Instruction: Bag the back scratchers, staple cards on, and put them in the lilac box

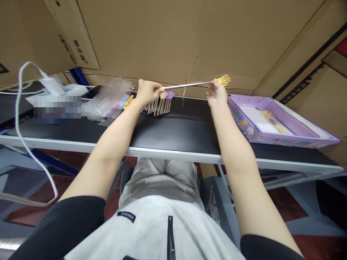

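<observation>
Both hands hold one extended telescopic back scratcher point(189, 85) above the far side of the black table point(176, 133). My left hand point(148, 92) grips its handle end. My right hand point(217, 92) pinches the thin metal rod just behind the yellow claw head point(224, 79). Under the left hand lies a row of several collapsed scratchers point(159, 104) with yellow, pink and purple heads.
A purple open box point(271, 124) with one yellow scratcher inside sits at the right. Clear plastic bags point(108, 97) lie to the left, beside a white charger and cable point(50, 85). Cardboard sheets point(176, 36) wall the back.
</observation>
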The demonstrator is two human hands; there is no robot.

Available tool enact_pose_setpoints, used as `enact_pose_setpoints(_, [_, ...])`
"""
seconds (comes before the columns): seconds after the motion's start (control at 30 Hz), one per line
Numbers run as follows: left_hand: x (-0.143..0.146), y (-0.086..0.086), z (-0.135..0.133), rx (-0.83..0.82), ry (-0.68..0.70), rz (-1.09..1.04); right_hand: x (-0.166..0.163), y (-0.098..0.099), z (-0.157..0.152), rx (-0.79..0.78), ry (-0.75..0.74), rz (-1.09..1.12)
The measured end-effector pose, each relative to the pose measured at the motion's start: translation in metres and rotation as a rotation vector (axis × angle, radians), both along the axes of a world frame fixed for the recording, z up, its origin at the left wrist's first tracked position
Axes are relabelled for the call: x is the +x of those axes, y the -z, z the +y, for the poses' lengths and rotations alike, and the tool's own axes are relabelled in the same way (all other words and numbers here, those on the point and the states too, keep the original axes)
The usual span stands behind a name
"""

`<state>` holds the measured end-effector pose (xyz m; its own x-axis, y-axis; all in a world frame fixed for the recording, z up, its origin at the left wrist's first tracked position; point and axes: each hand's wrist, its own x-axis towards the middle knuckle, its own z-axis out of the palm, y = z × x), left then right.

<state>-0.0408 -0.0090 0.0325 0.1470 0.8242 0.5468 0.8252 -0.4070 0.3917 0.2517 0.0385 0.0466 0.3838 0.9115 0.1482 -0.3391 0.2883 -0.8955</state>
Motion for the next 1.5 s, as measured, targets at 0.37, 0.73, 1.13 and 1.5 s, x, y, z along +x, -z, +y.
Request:
enact_pose_setpoints(0.37, [-0.035,-0.001,0.005,-0.036,-0.074,0.033,0.045,-0.001,-0.003,-0.089,0.165,-0.024])
enact_pose_setpoints(0.73, [0.040,0.006,-0.010,0.030,0.091,0.051,-0.065,0.010,-0.044,-0.049,-0.084,0.009])
enact_pose_setpoints(1.13, [0.025,0.000,-0.010,0.022,0.058,0.005,-0.045,0.005,-0.015,0.013,-0.108,0.070])
enact_pose_setpoints(1.5, [-0.038,0.002,0.010,-0.018,-0.092,0.091,0.052,-0.016,-0.022,-0.130,0.129,0.200])
